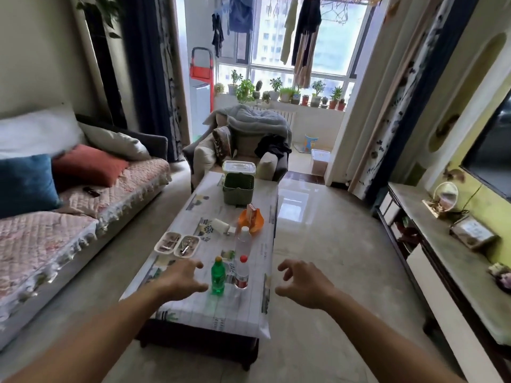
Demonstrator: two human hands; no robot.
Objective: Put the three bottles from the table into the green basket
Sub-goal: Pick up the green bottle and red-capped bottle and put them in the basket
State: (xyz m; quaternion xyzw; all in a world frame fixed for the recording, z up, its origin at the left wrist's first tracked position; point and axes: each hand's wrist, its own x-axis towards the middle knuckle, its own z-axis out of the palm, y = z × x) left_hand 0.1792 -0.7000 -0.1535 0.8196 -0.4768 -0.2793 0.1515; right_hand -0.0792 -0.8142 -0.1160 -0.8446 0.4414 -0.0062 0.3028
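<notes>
Both hands are spread open and hold nothing. The left hand (181, 277) hovers just beside the green bottle (217, 276), and the right hand (302, 284) hangs past the worktop's (193, 308) right edge. The red-capped bottle (242, 272) and clear bottle (244, 241) stand upright nearby, while the green basket (237, 189) sits at the far end.

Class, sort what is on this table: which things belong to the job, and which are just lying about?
Job:
green bottle
red-capped bottle
clear bottle
green basket

Lying about:
two white trays
orange holder
white roll
lidded clear box
</notes>
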